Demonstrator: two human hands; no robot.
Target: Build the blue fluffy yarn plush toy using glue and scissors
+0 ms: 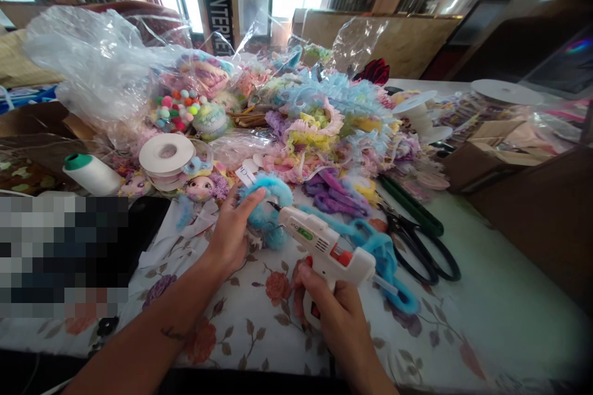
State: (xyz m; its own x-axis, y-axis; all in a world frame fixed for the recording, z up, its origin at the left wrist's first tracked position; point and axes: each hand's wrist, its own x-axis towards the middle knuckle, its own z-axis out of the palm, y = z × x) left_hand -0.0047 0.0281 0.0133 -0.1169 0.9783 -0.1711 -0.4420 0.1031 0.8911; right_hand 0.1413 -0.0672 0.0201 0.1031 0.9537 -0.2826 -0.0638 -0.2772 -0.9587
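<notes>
My right hand (331,302) is wrapped round the handle of a white hot glue gun (319,237), whose dark nozzle points left. A glue stick pokes out of its back end. In my left hand (234,228) is a fluffy blue ring-shaped craft piece (275,191), pinched under the thumb, with a white paper tag (245,176) at its upper left. The nozzle tip is at the ring; whether it touches cannot be made out. Behind the gun lies a length of fluffy blue trim (365,228), loosely looped on the cloth.
Black-handled scissors (417,247) and a dark green bar (412,203) lie to the right. At the back is a heap of pastel ruffles (319,105). A white ribbon spool (167,154), a thread cone (92,174) and a doll head (200,187) stand left. A cardboard box (500,157) is at right.
</notes>
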